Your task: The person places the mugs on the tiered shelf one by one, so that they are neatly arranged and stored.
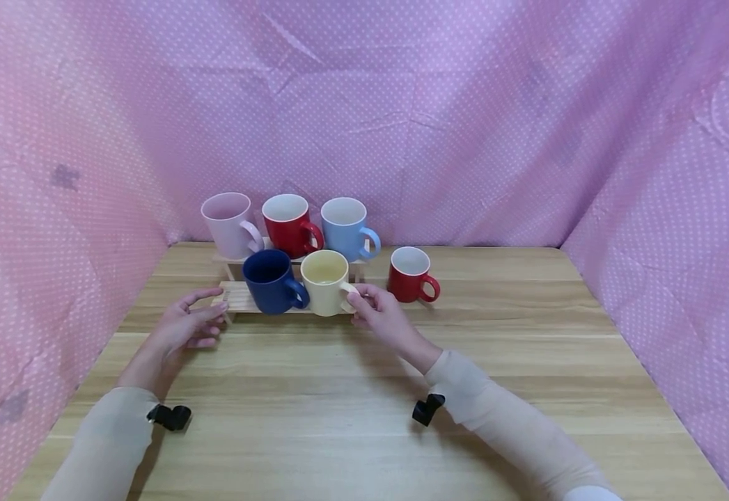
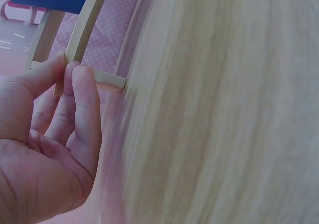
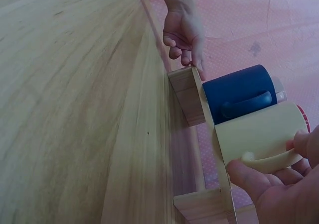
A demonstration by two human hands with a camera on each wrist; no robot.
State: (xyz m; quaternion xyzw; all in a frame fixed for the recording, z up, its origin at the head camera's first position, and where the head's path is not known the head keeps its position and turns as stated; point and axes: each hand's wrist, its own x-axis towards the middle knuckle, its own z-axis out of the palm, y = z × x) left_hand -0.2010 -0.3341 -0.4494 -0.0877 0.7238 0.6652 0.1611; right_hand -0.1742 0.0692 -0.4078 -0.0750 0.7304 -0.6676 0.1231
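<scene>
A pale yellow mug [image 1: 323, 292] stands on the lower step of a wooden two-tier rack [image 1: 237, 298]. My right hand [image 1: 381, 316] grips its handle, and in the right wrist view the thumb and fingers lie about that handle. At the rack's left end, my left hand [image 1: 185, 325] pinches the edge of the lower step between thumb and fingers, as the left wrist view shows. Beside the yellow mug, on its left, stands a dark blue mug [image 1: 269, 285]. The upper step bears a pale pink mug [image 1: 229, 229], a red mug [image 1: 285, 233] and a light blue mug [image 1: 342, 236].
A second red mug [image 1: 406, 282] with a white inside stands on the wooden table [image 1: 314, 417], right of the rack, near my right hand. Pink dotted cloth [image 1: 402, 125] hangs behind the table and on both sides.
</scene>
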